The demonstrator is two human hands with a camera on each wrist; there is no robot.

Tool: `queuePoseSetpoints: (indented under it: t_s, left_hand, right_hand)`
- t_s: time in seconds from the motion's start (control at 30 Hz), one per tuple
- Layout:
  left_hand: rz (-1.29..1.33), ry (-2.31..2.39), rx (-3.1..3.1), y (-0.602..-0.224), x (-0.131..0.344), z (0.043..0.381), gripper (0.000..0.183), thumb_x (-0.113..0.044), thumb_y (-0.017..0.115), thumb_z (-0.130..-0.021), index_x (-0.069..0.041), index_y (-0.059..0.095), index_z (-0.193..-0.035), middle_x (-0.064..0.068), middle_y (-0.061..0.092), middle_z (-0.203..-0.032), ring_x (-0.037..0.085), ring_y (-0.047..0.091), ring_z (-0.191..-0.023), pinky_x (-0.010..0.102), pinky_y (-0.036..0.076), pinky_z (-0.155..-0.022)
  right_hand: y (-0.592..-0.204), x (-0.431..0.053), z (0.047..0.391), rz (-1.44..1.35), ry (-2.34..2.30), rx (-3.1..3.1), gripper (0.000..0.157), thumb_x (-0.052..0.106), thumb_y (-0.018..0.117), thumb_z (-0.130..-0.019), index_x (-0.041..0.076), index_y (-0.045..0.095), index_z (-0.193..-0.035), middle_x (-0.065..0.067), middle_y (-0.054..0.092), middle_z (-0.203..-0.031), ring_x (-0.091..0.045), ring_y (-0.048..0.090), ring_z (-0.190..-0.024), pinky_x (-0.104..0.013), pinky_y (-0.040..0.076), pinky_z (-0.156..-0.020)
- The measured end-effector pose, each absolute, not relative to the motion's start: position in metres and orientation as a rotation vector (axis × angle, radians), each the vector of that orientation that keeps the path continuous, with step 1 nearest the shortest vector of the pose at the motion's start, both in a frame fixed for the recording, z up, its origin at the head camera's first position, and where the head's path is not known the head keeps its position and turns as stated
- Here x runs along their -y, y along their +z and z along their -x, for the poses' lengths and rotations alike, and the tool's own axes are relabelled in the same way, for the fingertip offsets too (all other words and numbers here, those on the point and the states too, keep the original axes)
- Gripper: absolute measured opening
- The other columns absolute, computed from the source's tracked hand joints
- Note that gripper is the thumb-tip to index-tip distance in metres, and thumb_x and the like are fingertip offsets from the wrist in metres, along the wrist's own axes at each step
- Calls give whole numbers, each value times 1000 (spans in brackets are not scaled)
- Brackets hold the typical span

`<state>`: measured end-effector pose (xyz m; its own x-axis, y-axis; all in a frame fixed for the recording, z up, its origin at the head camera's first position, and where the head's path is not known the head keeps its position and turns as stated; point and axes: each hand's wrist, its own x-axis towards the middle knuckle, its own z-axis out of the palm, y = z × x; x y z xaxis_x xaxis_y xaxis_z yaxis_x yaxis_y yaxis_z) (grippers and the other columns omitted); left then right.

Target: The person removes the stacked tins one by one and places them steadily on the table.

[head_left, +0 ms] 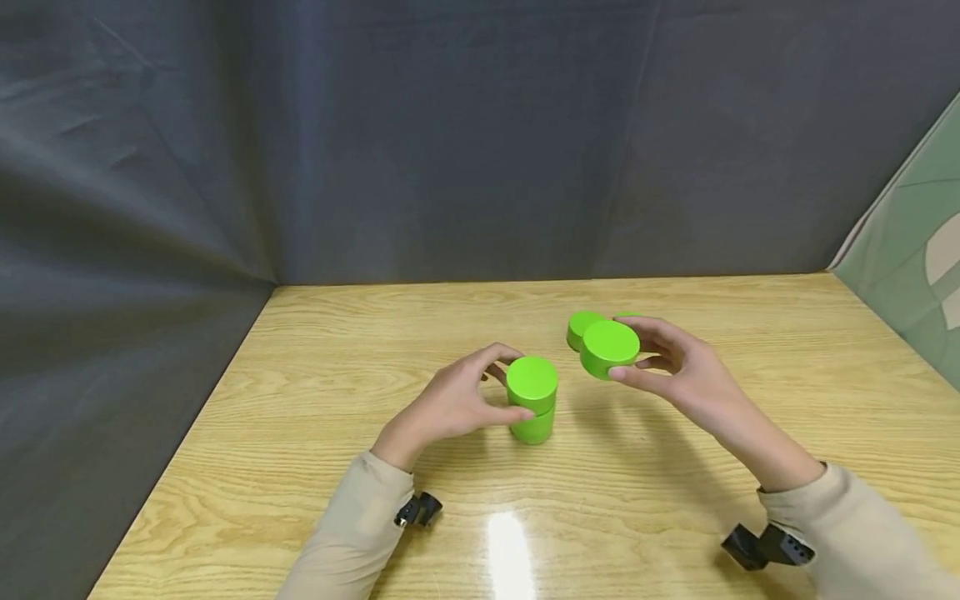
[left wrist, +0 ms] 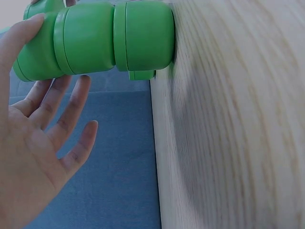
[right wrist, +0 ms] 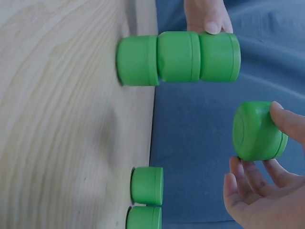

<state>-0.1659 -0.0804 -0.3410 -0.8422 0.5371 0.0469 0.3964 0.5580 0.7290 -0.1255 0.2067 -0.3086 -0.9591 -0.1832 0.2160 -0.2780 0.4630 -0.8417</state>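
Note:
Three round green lidded tins stand piled into a stack (head_left: 532, 380) on the table. My left hand (head_left: 453, 402) has its thumb and fingers round the top tin (right wrist: 220, 57) from the left side. To the right of the stack and above the table, my right hand (head_left: 693, 371) pinches another green tin (head_left: 610, 343) between thumb and fingertips. In the right wrist view, this held tin (right wrist: 257, 130) hangs apart from the stack, its base showing. Two more green tins (right wrist: 147, 185) sit side by side on the table, partly behind the right hand and its tin in the head view.
The wooden table (head_left: 315, 375) meets a dark cloth (head_left: 450, 150) along its back and left edges. A green patterned sheet (head_left: 911, 225) hangs at the right edge. Small black devices (head_left: 418, 508) are worn at both wrists.

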Motion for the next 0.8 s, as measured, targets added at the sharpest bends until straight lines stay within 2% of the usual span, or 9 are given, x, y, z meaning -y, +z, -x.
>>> queuePoseSetpoints:
  t_s: [0.43,0.8]
  left_hand:
    - [-797,1165,-2594,-344,81,166,63,-44,84,-77,-29,56,-132,-8,63,-114,19,60,-109,40,48,-89]
    - [-798,1163,-2597,-343,81,167,62,-43,84,-77,-30,57,-131,-8,63,-114,19,60,-109,40,48,-89]
  right_hand:
    - [-323,-230,125,-370,1399,2663,60,14,77,-88,0,51,-140,-16,58,-129,5,53,-101,-13,46,-82]
    - [-328,-247,127,-296,1372,2679,60,20,76,-90,4,50,-142,-11,58,-126,4,55,-99,-12,48,-77]
